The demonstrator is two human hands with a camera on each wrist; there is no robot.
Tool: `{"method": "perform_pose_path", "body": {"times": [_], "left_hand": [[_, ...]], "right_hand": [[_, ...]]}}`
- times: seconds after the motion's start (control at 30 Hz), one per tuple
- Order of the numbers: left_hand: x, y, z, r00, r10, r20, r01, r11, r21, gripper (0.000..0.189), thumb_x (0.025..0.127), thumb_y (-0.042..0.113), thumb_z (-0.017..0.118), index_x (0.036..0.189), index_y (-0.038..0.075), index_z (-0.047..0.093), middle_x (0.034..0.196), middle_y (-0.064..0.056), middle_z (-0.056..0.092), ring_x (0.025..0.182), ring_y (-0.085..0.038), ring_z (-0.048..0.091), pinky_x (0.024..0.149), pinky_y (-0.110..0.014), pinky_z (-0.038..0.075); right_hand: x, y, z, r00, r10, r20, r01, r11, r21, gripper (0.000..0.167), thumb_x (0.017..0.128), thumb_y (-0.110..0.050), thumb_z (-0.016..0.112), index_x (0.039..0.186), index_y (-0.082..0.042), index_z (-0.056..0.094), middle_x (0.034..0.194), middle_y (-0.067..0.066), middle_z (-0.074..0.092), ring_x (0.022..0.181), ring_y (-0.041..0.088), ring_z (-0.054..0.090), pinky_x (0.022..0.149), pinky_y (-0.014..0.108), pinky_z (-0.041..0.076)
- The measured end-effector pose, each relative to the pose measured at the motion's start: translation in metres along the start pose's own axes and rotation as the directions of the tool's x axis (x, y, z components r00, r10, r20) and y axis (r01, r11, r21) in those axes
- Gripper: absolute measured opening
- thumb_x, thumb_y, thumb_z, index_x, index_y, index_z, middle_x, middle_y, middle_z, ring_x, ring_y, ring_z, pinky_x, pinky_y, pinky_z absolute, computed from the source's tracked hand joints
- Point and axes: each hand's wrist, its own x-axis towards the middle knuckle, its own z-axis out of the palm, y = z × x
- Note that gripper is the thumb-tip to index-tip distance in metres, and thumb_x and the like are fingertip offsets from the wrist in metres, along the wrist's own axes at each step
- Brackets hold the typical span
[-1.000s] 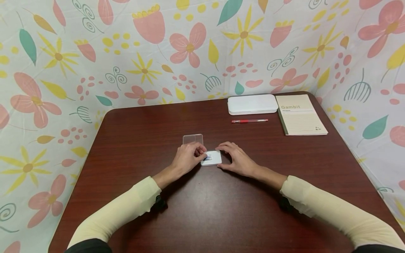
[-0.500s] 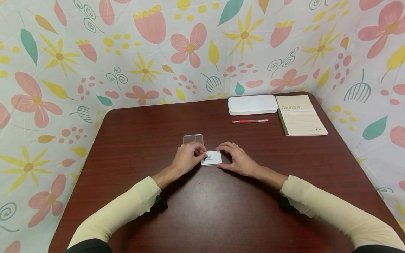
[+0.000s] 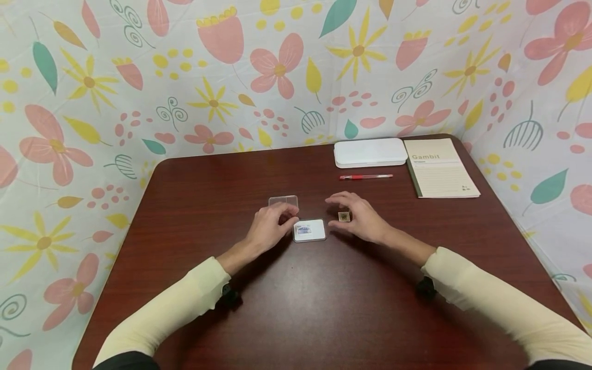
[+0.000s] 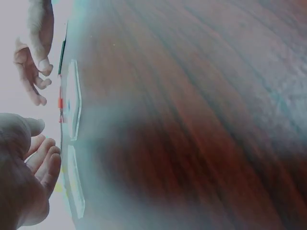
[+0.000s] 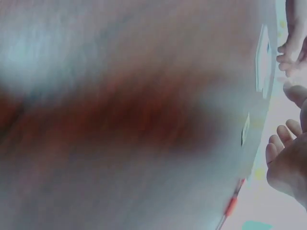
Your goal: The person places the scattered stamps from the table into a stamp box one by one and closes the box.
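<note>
A small rectangular clear-edged case [image 3: 316, 229] lies flat mid-table, showing a white face with a blue-violet picture on its left part. To its left is my left hand [image 3: 270, 226], fingers relaxed and holding nothing. Behind that hand lies a clear plastic lid-like piece [image 3: 279, 200], partly hidden by the fingers. My right hand [image 3: 365, 220] is to the right of the case, thumb and fingers apart. Between them, in the head view, shows a small beige square [image 3: 344, 217] with a dark figure. It lies flat on the table below the hand in the right wrist view.
A red-capped pen [image 3: 365, 177] lies farther back. Behind it is a white oblong case [image 3: 370, 153], beside a beige notebook [image 3: 441, 169] marked "Gambit". The brown table [image 3: 296, 308] meets a flower-patterned cloth [image 3: 277, 113] at the back.
Both hands have drawn away from the case, left hand leftward and right hand rightward. The picture on the case and the small beige square now show.
</note>
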Motion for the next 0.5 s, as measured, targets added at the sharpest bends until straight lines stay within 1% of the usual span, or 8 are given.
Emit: {"method": "perform_pose_path", "body": {"times": [0.07, 0.13, 0.23, 0.37, 0.43, 0.5], "left_hand": [[-0.001, -0.001, -0.003, 1.0, 0.006, 0.017, -0.006, 1.0, -0.001, 0.028, 0.099, 0.021, 0.08, 0.124, 0.009, 0.077, 0.117, -0.001, 0.077, 0.1, -0.017, 0.075, 0.09, -0.042, 0.057], [-0.003, -0.002, -0.005, 0.999, 0.014, 0.043, -0.014, 1.0, 0.003, 0.04, 0.098, 0.024, 0.08, 0.134, 0.008, 0.072, 0.128, -0.004, 0.075, 0.111, -0.022, 0.074, 0.096, -0.045, 0.057], [-0.005, -0.002, -0.007, 0.996, 0.047, 0.076, -0.047, 0.999, 0.002, 0.053, 0.097, 0.025, 0.081, 0.145, 0.008, 0.065, 0.138, -0.006, 0.071, 0.122, -0.025, 0.07, 0.1, -0.047, 0.056], [-0.009, -0.003, -0.009, 0.991, 0.087, 0.101, -0.086, 0.996, -0.009, 0.061, 0.095, 0.022, 0.084, 0.15, 0.009, 0.061, 0.142, -0.005, 0.068, 0.127, -0.026, 0.067, 0.102, -0.048, 0.055], [-0.011, -0.004, -0.009, 0.99, 0.086, 0.111, -0.086, 0.996, -0.01, 0.063, 0.093, 0.022, 0.085, 0.15, 0.01, 0.061, 0.143, -0.005, 0.068, 0.129, -0.026, 0.066, 0.102, -0.048, 0.055], [-0.013, -0.005, -0.009, 0.99, 0.074, 0.12, -0.074, 0.997, -0.007, 0.065, 0.092, 0.023, 0.086, 0.15, 0.01, 0.061, 0.143, -0.005, 0.067, 0.127, -0.027, 0.067, 0.101, -0.048, 0.055]], "right_hand": [[0.0, 0.003, -0.006, 1.0, 0.01, -0.006, -0.01, 1.0, -0.013, 0.055, 0.088, -0.009, 0.088, 0.138, 0.0, 0.067, 0.139, 0.016, 0.063, 0.117, 0.038, 0.066, 0.096, 0.054, 0.054], [0.0, 0.007, -0.01, 1.0, 0.013, -0.021, -0.013, 1.0, -0.02, 0.052, 0.09, -0.007, 0.086, 0.138, 0.001, 0.067, 0.138, 0.017, 0.064, 0.116, 0.039, 0.066, 0.093, 0.054, 0.055], [-0.001, 0.012, -0.014, 0.999, 0.019, -0.043, -0.021, 0.999, -0.039, 0.048, 0.09, -0.006, 0.085, 0.135, 0.001, 0.069, 0.134, 0.017, 0.066, 0.11, 0.038, 0.067, 0.088, 0.051, 0.055], [-0.002, 0.019, -0.016, 0.998, 0.025, -0.061, -0.028, 0.998, -0.052, 0.04, 0.09, -0.002, 0.085, 0.127, 0.002, 0.073, 0.118, 0.015, 0.07, 0.093, 0.032, 0.065, 0.077, 0.044, 0.054], [-0.004, 0.022, -0.017, 0.998, 0.029, -0.064, -0.033, 0.998, -0.053, 0.035, 0.089, 0.0, 0.085, 0.123, 0.002, 0.076, 0.11, 0.014, 0.071, 0.086, 0.029, 0.063, 0.072, 0.04, 0.052], [-0.005, 0.025, -0.017, 0.997, 0.034, -0.063, -0.038, 0.998, -0.056, 0.032, 0.088, 0.002, 0.085, 0.119, 0.002, 0.077, 0.106, 0.013, 0.071, 0.084, 0.027, 0.063, 0.071, 0.038, 0.052]]}}
